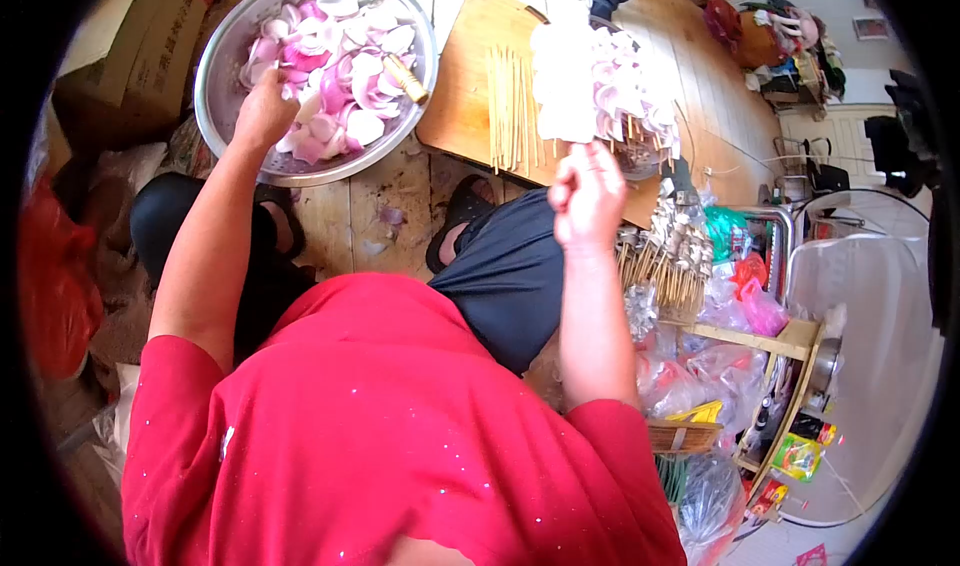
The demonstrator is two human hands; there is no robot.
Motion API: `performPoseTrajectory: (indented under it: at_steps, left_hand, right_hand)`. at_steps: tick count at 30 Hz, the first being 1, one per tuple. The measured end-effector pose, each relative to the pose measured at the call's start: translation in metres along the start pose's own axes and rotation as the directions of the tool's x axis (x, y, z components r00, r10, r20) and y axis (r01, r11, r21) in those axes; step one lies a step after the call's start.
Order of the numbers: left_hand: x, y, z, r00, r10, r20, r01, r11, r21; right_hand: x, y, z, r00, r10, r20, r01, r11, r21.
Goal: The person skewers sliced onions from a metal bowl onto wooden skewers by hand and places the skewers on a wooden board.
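A metal basin full of cut red onion pieces stands on the left. My left hand reaches over its near rim into the onion, fingers closed at a piece and partly hidden. A bundle of sticks with a yellowish band lies at the basin's right side. On a wooden board lies a row of bare bamboo sticks. To their right are skewers threaded with onion, partly overexposed. My right hand is closed, its fingertips at the lower end of an onion skewer.
Several skewers with greyish pieces are heaped right of my right arm. Beyond them are plastic bags and a wooden shelf. Cardboard boxes stand at the left. Onion scraps lie on the plank floor between my feet.
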State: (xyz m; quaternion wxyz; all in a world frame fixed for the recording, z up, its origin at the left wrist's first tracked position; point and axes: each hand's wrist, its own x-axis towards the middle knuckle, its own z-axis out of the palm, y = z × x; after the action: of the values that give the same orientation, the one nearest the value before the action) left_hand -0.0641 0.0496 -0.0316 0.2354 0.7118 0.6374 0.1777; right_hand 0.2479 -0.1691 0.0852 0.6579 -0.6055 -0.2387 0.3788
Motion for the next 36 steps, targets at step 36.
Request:
performPoseTrajectory:
  at_steps: [36]
  left_hand:
    - [-0.003, 0.004, 0.025, 0.974, -0.027, 0.227, -0.023, 0.976, 0.218]
  right_hand:
    - [0.01, 0.055, -0.016, 0.929, 0.222, 0.296, 0.186, 0.413, -0.891]
